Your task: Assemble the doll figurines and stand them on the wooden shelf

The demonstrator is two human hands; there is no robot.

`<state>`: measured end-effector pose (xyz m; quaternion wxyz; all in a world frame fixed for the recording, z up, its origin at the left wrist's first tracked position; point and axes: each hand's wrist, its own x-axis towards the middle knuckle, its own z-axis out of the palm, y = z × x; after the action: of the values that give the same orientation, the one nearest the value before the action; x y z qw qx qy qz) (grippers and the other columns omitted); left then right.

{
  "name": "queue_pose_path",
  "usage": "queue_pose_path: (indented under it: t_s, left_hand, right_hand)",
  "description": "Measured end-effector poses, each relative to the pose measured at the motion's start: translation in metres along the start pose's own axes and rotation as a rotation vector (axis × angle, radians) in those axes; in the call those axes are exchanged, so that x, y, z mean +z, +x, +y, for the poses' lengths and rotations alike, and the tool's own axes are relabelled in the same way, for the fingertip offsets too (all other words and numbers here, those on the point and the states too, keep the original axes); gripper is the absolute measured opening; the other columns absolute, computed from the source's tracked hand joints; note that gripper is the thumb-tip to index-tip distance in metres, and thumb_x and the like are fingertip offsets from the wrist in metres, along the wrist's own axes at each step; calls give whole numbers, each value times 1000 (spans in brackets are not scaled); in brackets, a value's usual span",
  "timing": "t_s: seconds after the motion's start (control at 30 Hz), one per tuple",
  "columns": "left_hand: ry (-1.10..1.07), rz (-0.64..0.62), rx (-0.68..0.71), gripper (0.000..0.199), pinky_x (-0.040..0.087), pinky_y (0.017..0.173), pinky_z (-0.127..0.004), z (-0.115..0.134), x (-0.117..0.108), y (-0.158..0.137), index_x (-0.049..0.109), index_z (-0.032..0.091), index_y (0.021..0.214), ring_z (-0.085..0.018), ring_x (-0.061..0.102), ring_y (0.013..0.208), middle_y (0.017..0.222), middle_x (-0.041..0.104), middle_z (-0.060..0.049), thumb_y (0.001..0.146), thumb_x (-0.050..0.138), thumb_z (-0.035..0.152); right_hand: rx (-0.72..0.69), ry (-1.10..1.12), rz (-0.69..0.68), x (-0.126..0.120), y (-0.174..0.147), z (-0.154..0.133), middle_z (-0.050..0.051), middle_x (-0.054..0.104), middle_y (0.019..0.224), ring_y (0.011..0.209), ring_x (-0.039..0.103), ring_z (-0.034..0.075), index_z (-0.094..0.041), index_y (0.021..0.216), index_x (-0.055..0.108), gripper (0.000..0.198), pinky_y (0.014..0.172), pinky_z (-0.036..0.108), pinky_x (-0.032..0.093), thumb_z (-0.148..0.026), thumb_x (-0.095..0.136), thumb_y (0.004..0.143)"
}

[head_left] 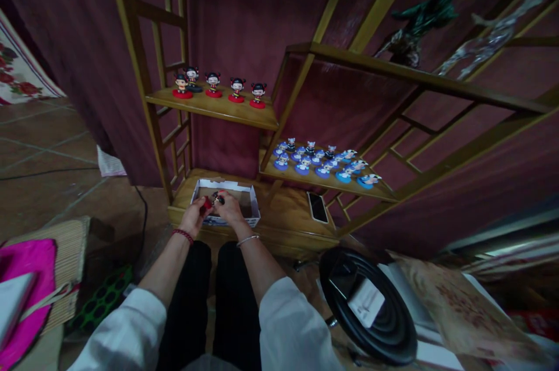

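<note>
My left hand is closed on the red round base of a small figurine. Fingers of my right hand pinch the figurine's dark upper part, so both hands hold the same piece. Much of it is hidden by the fingers. Below the hands sits an open white cardboard box on the lowest wooden shelf. Red-based figurines with black hair buns stand on the upper left shelf. Several figurines on blue and purple bases fill the middle shelf.
A phone lies on the low shelf to the right. Wooden uprights frame the shelves. A round black stool carrying a card stands at lower right, and a pink cushion lies at left. A dark green ornament stands high up.
</note>
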<state>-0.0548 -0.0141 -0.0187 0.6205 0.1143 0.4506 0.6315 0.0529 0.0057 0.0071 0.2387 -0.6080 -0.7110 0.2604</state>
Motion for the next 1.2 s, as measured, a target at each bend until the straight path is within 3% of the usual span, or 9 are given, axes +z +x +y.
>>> queue_pose_path:
  t_s: [0.3, 0.77, 1.2]
  left_hand:
    - [-52, -16, -33, 16, 50, 57, -20, -3, 6, -3, 57, 13, 69, -8, 56, 58, 65, 59, -2, 78, 44, 10]
    - [-88, -43, -90, 14, 51, 56, -24, 4, 3, -13, 57, 13, 74, -11, 58, 58, 66, 61, -5, 75, 43, 10]
    - [-67, -99, -72, 10, 50, 61, -26, 11, 3, -23, 57, 13, 79, -12, 59, 61, 70, 62, -6, 75, 47, 11]
  right_hand:
    - [-37, 17, -15, -6, 2, 5, 2, 65, 89, 85, 57, 14, -20, 90, 60, 21, 75, 23, 42, -21, 49, 71]
    - [-9, 38, -25, -10, -4, -2, 2, 65, 87, 80, 57, 13, -23, 95, 59, 24, 71, 22, 42, -23, 49, 73]
    - [-75, 143, 12, -20, -5, -3, -1, 64, 76, 69, 59, 12, -22, 90, 59, 19, 66, 23, 45, -20, 47, 75]
